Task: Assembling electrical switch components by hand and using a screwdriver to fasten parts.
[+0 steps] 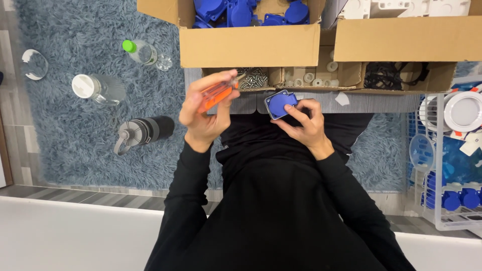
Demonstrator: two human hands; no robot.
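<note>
— One blue socket cover (281, 104) sits in the person's right hand (303, 122), fingers curled around its edges, held above the lap just in front of the low cardboard tray (351, 75).

— And the other hand?

— The left hand (203, 113) is wrapped around an orange-handled screwdriver (217, 94), raised and tilted, its tip pointing toward the tray's screw compartment (253, 79). The tip is not touching the cover; tool and part are near each other but apart.

— So how far along does the work look?

— Judging by this alone, this piece looks mid-way at best: the driver is gripped but not set on the cover, and whether any screw is already seated cannot be told from here. The big box of blue parts (251, 12) behind the tray looks well stocked, and a box of white parts (401, 7) stands beside it.

— Anything that looks finished?

— Several blue pieces lie in the white wire basket (437, 150) at the person's right, with a white round fitting (464, 110) on top. Whether those are finished ones is unclear.

— What else is around?

— On the shaggy blue rug (75, 140) to the left: a grey bottle (143, 131) lying down, a clear bottle with a white lid (98, 89), and one with a green cap (140, 51).
</note>
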